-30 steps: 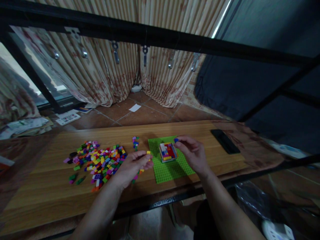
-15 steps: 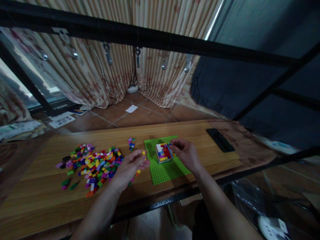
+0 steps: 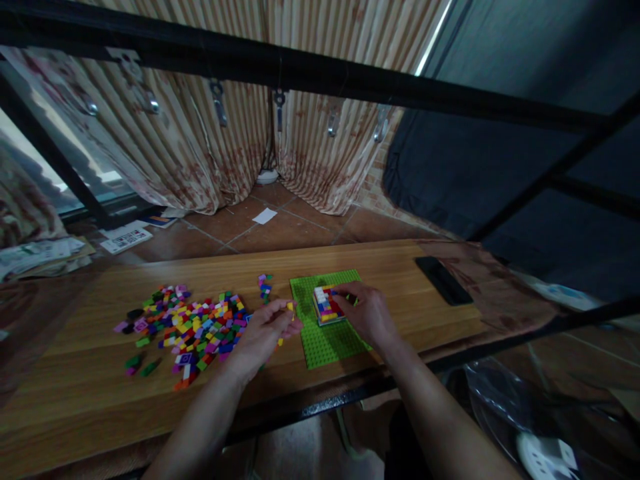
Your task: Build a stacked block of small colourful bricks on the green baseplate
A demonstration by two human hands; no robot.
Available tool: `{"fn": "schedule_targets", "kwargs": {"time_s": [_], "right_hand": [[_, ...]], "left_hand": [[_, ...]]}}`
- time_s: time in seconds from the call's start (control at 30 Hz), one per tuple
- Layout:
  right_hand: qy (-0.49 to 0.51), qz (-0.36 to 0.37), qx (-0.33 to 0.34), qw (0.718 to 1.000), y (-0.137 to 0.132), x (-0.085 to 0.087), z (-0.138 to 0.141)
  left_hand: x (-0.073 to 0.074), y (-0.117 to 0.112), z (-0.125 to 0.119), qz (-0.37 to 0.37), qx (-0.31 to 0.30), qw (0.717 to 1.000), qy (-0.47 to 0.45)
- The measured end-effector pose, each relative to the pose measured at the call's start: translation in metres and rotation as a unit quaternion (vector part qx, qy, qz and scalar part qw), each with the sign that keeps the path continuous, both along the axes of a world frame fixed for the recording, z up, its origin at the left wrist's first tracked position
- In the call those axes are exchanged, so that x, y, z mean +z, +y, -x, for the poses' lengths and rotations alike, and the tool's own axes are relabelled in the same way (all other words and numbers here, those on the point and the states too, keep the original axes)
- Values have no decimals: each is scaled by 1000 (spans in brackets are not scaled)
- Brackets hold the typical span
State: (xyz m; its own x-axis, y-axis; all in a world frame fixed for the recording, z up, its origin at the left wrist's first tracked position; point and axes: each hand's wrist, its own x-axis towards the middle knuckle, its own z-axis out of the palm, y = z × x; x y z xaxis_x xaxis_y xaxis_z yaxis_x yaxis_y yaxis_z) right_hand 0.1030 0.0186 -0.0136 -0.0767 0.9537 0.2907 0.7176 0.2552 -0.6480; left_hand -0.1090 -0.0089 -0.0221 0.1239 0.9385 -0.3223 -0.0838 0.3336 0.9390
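Observation:
My left hand (image 3: 270, 327) is closed, pinching a small yellow toy brick (image 3: 290, 306) between thumb and fingertip, just left of the green baseplate (image 3: 320, 347). A low block of colourful bricks (image 3: 324, 305), with white, red, blue and yellow on top, stands on that baseplate. My right hand (image 3: 367, 310) reaches over the block's right side, its fingertips bent together at the top bricks. Whatever lies between those fingertips is hidden, and part of the block is covered by the hand.
A wide heap of loose bricks (image 3: 210, 327) spreads over the left of the wooden table (image 3: 80, 400). A few more bricks (image 3: 264, 287) lie behind my left hand. At the right is a black phone-like slab (image 3: 443, 281). A dark metal bar (image 3: 320, 67) crosses above.
My right hand has shifted left, farther over the top of the brick block. My left hand stays nearly in place with the yellow brick. The view has moved slightly.

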Motion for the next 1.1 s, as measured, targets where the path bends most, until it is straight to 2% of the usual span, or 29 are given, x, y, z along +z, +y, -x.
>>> {"fn": "schedule_targets", "kwargs": {"time_s": [0.27, 0.5, 0.73, 0.9, 1.1], "right_hand": [[-42, -25, 27, 998, 1, -1, -3], [-27, -81, 44, 995, 6, -8, -2], [20, -29, 15, 999, 7, -4, -7], [27, -12, -19, 999, 7, 0, -11], [9, 19, -35, 999, 7, -3, -9]], "left_hand": [[0, 0, 1, -10, -12, 1000, 4], [-1, 0, 0, -12, -16, 1000, 12], [-1, 1, 2, -15, -20, 1000, 13], [-4, 1, 3, -17, -15, 1000, 10], [-3, 1, 2, -19, -17, 1000, 13]]}}
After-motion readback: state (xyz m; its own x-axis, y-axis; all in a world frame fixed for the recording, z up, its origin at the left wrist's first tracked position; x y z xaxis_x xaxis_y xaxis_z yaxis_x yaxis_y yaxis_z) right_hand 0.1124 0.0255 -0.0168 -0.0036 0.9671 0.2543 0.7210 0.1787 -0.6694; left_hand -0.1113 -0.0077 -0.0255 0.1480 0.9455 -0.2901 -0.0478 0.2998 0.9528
